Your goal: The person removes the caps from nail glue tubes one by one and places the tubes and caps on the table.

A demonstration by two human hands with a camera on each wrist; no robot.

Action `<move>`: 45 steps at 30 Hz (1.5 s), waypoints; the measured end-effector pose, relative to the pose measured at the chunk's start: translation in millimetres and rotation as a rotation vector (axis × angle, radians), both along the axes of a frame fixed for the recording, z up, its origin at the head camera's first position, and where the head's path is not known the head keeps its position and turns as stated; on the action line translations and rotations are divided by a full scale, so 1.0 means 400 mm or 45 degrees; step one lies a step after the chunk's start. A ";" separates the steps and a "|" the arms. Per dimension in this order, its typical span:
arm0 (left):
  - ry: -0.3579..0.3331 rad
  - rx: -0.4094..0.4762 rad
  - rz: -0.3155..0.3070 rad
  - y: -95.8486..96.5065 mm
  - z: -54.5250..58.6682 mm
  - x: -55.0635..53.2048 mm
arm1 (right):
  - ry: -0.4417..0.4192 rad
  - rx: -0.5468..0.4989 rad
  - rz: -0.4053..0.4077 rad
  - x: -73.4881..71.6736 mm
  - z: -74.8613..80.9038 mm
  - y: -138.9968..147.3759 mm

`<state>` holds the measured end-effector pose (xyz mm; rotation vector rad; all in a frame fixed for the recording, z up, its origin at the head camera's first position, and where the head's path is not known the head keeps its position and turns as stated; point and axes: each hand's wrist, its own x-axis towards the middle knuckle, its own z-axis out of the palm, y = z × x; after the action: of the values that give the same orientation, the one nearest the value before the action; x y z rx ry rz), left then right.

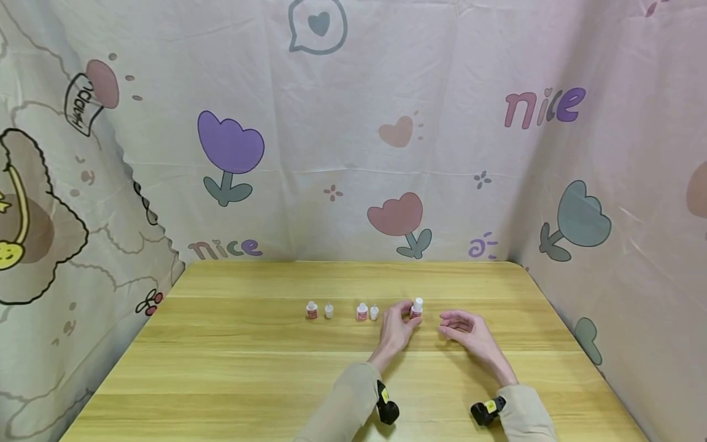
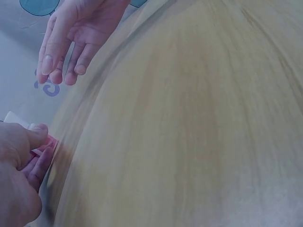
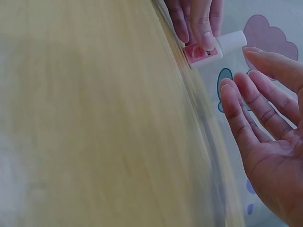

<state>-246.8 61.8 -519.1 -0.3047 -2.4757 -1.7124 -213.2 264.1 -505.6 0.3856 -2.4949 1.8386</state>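
Pinching the capped bottle (image 1: 417, 307), the left hand (image 1: 394, 328) had it upright between thumb and fingers; the right hand (image 1: 472, 336) hung right of those fingertips, its own fingers parted.

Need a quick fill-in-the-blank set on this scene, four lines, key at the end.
1. The left hand holds a bottle whose top is ____ in colour.
2. The right hand holds ____.
3. Besides the held one, ____ other bottles stand on the table.
4. In the head view, each of those has a small white piece just to its ____.

Missing words: white; nothing; two; right.
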 end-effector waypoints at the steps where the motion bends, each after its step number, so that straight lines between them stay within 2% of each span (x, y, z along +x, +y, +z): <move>1: 0.002 -0.009 0.004 0.000 0.001 0.000 | 0.003 -0.002 0.003 0.000 0.000 0.000; 9: 0.014 -0.063 0.035 0.002 0.002 -0.001 | 0.011 -0.009 0.013 -0.001 -0.004 0.003; 21: 0.038 -0.051 0.071 0.005 -0.003 -0.006 | -0.018 -0.006 -0.020 -0.008 -0.009 0.004; 32: 0.049 -0.071 0.074 -0.005 -0.013 -0.003 | -0.044 -0.009 -0.001 -0.005 -0.009 -0.001; 37: 0.077 -0.105 0.063 -0.014 -0.018 0.001 | -0.077 -0.012 -0.018 -0.007 -0.010 -0.004; 45: 0.110 -0.123 0.005 -0.033 -0.019 0.016 | -0.063 -0.028 0.005 -0.006 -0.010 -0.009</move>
<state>-240.2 48.7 -526.7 -0.3747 -2.4989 -1.5465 -215.8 260.5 -509.6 0.3492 -2.5051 1.8987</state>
